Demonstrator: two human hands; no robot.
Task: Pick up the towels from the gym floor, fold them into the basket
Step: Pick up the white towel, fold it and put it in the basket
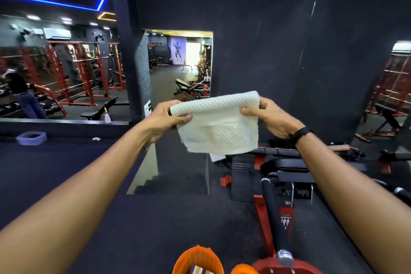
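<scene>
Towel (216,124), white and folded, at frame centre: we pinch its top corners with left hand (165,118) and right hand (270,118); orange basket (198,260) at bottom edge.

One towel (216,122), one basket (198,260), two hands.

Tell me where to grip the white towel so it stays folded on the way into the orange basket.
Keep hold of the folded top edge of the white towel, as the left hand and right hand pinch it now, one at each end. The loose layers hang below that edge, so gripping from above at both ends likely keeps the fold. Then lower it toward the orange basket.
</scene>
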